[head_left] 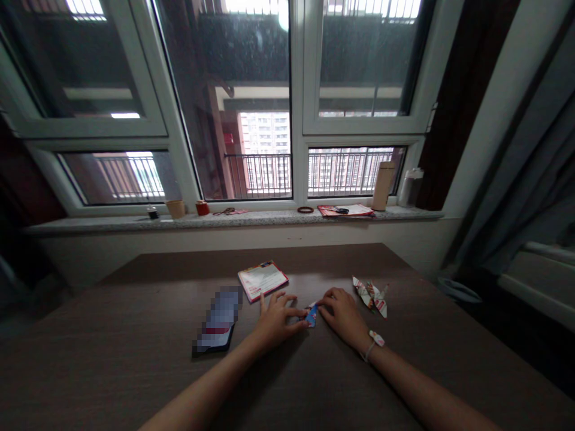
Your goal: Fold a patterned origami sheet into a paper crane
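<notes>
A small folded paper (311, 316), blue with some white and red, lies on the table between my hands. My left hand (277, 318) grips its left side with thumb and index finger, while the other fingers are spread above the table. At the paper's upper right corner, the fingertips of my right hand (344, 316) are pinched together on it. A bracelet is on my right wrist. Just right of that hand sit folded paper pieces (371, 295), white with coloured print. Beyond my left hand lies a stack of printed paper sheets (262, 280).
A phone (218, 320) with a blurred screen lies left of my left hand. The brown table (135, 311) meets a wall below a window sill (269, 219). On the sill stand a paper cup (175, 208), a red jar (202, 208), scissors (342, 211) on papers and a tan bottle (383, 187).
</notes>
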Tool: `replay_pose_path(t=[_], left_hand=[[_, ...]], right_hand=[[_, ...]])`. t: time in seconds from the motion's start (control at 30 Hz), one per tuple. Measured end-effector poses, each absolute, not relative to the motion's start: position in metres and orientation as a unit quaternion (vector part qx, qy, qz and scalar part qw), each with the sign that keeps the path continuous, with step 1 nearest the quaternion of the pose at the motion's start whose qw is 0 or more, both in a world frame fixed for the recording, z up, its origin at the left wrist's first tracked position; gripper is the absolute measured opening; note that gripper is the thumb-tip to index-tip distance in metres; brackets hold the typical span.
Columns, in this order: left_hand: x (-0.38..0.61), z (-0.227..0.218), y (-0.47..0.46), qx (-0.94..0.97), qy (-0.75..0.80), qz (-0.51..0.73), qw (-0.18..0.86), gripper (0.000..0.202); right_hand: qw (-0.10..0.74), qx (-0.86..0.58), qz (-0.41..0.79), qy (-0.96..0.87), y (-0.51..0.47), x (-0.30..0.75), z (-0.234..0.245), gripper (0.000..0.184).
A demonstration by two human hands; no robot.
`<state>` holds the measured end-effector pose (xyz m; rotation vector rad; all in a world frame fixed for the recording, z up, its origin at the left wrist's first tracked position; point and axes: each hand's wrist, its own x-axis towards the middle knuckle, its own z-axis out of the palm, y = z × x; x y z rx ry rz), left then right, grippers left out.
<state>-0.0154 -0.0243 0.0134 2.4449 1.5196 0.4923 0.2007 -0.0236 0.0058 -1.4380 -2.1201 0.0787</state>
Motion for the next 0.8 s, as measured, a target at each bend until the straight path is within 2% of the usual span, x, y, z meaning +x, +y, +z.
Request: replay_pose_path(t=[0.6,0.8], left_hand=[[-0.0149,0.0168,-0.0249,0.833,0.513,0.161,0.133,0.037],[-0.0149,0.0142,-0.0224,0.831,0.517,0.157,0.130,0.038]], right_hand=[[0.294,-0.516,0.052,-0.803,-0.0222,0.2027,0.0046,0.017],[0.275,-0.504,0.098,-0.813,-0.0232,0.2102,0.0082,0.029]])
